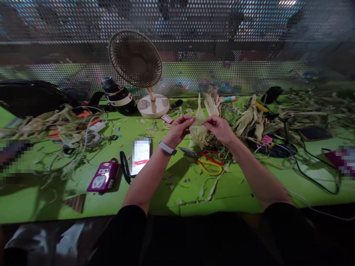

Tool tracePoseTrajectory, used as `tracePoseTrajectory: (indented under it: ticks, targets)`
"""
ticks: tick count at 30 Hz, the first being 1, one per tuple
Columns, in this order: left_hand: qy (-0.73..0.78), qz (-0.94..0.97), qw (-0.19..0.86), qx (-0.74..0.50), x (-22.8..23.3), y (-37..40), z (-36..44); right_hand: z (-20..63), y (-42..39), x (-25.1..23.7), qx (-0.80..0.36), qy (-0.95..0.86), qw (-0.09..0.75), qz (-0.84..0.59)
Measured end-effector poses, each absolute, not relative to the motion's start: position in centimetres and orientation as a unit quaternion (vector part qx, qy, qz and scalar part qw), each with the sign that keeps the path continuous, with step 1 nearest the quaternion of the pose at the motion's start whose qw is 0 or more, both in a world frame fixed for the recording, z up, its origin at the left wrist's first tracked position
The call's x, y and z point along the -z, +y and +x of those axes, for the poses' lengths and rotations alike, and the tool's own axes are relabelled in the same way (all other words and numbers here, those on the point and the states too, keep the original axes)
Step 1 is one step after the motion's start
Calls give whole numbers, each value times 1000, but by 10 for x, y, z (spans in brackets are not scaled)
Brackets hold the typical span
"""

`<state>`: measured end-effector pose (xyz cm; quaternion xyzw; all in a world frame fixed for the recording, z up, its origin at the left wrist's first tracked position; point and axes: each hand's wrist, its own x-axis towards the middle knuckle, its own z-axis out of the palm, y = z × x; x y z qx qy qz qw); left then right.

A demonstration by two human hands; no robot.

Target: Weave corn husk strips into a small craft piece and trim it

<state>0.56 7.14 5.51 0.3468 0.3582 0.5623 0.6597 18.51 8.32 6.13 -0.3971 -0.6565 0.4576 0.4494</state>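
Both hands are up near the centre of the frame, working a pale corn husk (198,127) between them. The left hand (179,129) pinches the husk's left edge, thumb and fingers closed on it, a white watch (167,148) on its wrist. The right hand (220,129) has its fingertips pressed together on the husk's right edge, just across from the left. The husk stands upright between the two grips, its pointed tip rising above the fingers and its wider base fanning out below them, just over the green table (166,192).

Right under the hands, slightly lower in the frame, lie scissors (209,162) with yellow and red handles, blades pointing left. Left of those, a phone (141,156) lies flat with its screen lit, and further to the lower left sits a purple power strip (103,176). A black loop lies between the two.

In the upper middle, a beige desk fan (135,61) stands on its round base, tilted back. To its left is a black and white bottle (118,94) on its side. A heap of dry husks (58,127) sprawls across the left of the frame, tangled with white cord. More husks (249,118) pile up to the right of the hands, with black cables (313,173) snaking across the right side. A perforated metal screen (222,55) runs along the back.
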Motion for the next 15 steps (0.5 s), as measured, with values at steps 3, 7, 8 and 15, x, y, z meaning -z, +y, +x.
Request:
tracePoseTrajectory:
  ticks: [3, 7, 8, 15]
  targets:
    - [335, 337, 676, -563, -52, 73, 5, 186, 82, -63, -470, -642, 458, -397]
    - [342, 357, 677, -546, -52, 73, 3, 186, 80, -67, -480, -630, 457, -405]
    - [346, 360, 676, -542, -52, 73, 3, 186, 79, -67, -480, -629, 458, -406]
    - [387, 477, 663, -429, -57, 64, 7, 186, 82, -64, -483, -623, 455, -415]
